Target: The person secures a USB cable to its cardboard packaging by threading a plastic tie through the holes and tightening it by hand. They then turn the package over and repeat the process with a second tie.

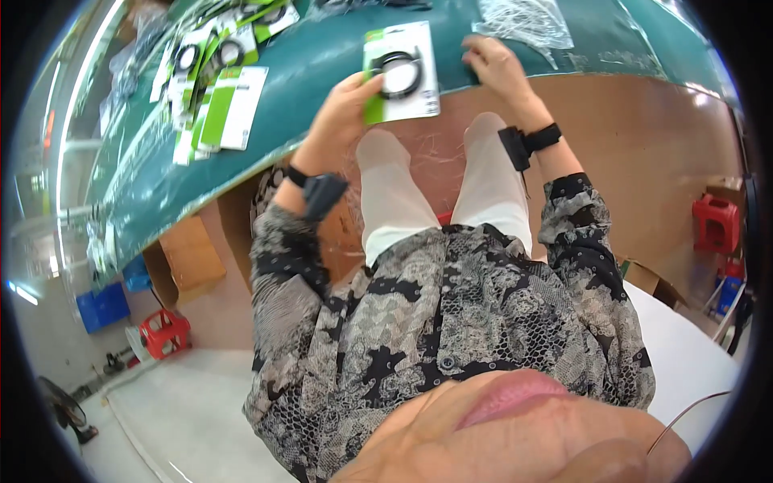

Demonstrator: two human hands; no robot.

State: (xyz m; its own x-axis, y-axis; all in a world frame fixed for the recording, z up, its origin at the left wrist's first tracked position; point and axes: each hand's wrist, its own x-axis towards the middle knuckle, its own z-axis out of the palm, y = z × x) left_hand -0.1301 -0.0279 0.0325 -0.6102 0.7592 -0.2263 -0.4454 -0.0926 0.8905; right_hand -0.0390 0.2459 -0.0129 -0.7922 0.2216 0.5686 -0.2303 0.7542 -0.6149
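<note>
While the left hand [345, 105] grips a partly covered card [399, 79], the right hand's [499, 68] grasp is unclear.

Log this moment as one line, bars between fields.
Left hand: holds card with black coil | Right hand: off card, near clear bag | More cards: green table, left side

No words or numbers can be read. Small dark print stands at the lower right corner of the flat, rectangular green-and-white card [400, 109] at the glossy green bench's [310, 60] near edge, too blurred to make out.
</note>
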